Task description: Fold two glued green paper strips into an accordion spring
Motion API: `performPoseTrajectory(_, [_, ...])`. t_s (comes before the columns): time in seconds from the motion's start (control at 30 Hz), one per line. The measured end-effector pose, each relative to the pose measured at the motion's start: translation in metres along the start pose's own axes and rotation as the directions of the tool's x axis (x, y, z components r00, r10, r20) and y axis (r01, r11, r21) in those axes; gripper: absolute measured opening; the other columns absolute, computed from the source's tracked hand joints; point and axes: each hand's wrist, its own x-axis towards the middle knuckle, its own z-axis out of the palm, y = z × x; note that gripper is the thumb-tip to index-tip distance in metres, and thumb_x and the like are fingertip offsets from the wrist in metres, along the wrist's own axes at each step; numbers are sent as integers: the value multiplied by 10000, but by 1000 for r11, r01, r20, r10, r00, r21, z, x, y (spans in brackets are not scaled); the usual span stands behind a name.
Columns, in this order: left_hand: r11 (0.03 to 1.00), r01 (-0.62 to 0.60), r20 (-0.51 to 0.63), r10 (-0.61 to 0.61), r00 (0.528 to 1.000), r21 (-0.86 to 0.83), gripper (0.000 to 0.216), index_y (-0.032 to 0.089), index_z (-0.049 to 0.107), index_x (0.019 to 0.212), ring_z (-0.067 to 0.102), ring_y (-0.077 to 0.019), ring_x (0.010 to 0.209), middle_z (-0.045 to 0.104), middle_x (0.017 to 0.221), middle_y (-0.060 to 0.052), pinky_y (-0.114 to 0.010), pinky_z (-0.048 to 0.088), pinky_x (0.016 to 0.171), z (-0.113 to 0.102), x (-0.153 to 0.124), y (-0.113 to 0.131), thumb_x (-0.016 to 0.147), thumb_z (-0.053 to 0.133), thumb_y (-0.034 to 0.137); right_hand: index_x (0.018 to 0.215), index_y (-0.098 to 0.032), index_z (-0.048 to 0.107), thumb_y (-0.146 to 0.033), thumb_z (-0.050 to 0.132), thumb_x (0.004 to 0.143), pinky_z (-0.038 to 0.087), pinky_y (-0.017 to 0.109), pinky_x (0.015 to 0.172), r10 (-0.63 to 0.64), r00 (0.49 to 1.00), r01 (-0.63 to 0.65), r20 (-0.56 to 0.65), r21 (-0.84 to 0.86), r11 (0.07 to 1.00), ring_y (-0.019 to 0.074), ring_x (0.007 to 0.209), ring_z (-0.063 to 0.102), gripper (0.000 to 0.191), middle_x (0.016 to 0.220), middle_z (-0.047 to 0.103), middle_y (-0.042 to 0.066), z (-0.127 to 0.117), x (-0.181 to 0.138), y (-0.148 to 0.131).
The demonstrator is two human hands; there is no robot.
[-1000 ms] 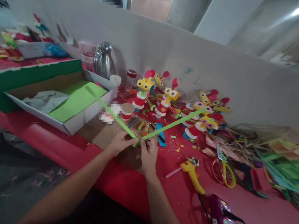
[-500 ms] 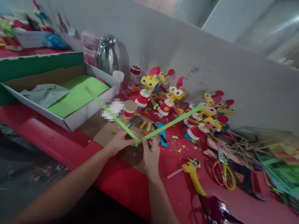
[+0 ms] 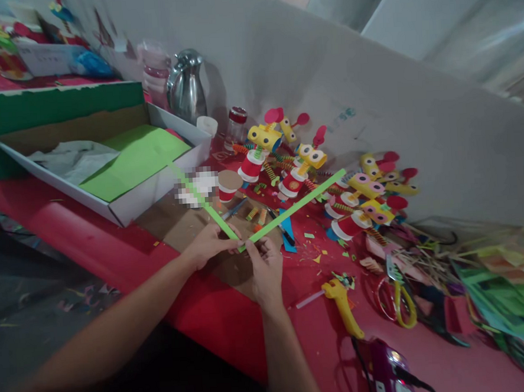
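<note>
Along a grey wall runs a red-covered bench strewn with paper scraps, cup-and-paper figures, a yellow glue gun and scissors. At its left end a shallow white box holds a green sheet and crumpled white paper, with a steel jug behind. Over brown cardboard, the left hand and right hand each pinch one of two green paper strips where their ends meet in a V.

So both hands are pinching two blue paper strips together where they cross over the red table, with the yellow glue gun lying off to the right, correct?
Not quite: the head view shows the paper strips are green, not blue. The left hand and right hand do pinch them where they cross over the red table, and the yellow glue gun lies off to the right.
</note>
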Motion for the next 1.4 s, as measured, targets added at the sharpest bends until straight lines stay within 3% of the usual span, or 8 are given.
performPoseTrajectory(0.43, [998, 48, -21, -49, 999, -44, 342, 128, 609, 778, 652, -146, 562, 671, 614, -18, -233, 479, 551, 1, -3, 5, 600, 819, 331, 881, -179, 594, -360, 637, 824, 447, 260, 645, -48, 991, 47, -122, -16, 999, 134, 694, 561, 195, 769, 608, -7, -4, 1, 0])
performPoseTrajectory(0.6, [997, 63, -32, -64, 997, -46, 352, 127, 616, 775, 630, -125, 530, 661, 588, -5, -219, 471, 531, 3, -3, 3, 581, 832, 325, 858, -174, 596, -352, 654, 810, 445, 258, 638, -50, 994, 48, -96, -27, 998, 136, 694, 547, 193, 759, 596, -6, 0, -1, -1])
performPoseTrajectory(0.8, [997, 44, 39, -41, 998, -68, 330, 120, 643, 794, 626, -117, 570, 666, 616, -9, -218, 489, 559, 2, -3, 0, 605, 823, 322, 808, -174, 592, -346, 660, 800, 456, 269, 652, -70, 995, 63, -78, -79, 995, 143, 686, 554, 186, 725, 595, -11, 3, -1, -3])
performPoseTrajectory(0.97, [996, 55, 37, -53, 998, -64, 355, 119, 650, 773, 608, -103, 564, 666, 634, 0, -220, 506, 574, 4, -5, 3, 523, 864, 252, 813, -180, 587, -353, 663, 802, 467, 268, 646, -39, 997, 35, -71, -58, 998, 146, 683, 570, 189, 723, 602, -11, 2, -2, -2])
performPoseTrajectory(1.23, [994, 75, 78, -68, 995, -82, 321, 125, 640, 789, 647, -127, 566, 678, 634, -15, -199, 493, 518, 2, -5, 3, 578, 847, 250, 855, -192, 610, -419, 632, 809, 484, 285, 657, 8, 999, -7, -38, 39, 999, 152, 685, 564, 232, 751, 612, 6, 1, -4, -1])
performPoseTrajectory(1.4, [948, 212, 166, -175, 970, -237, 341, 129, 611, 850, 693, -163, 609, 698, 698, -46, -213, 529, 544, 0, -6, 3, 644, 819, 304, 883, -205, 645, -366, 645, 811, 469, 283, 689, -6, 1000, 7, -18, 99, 995, 145, 702, 557, 177, 784, 627, 2, -2, -1, -1])
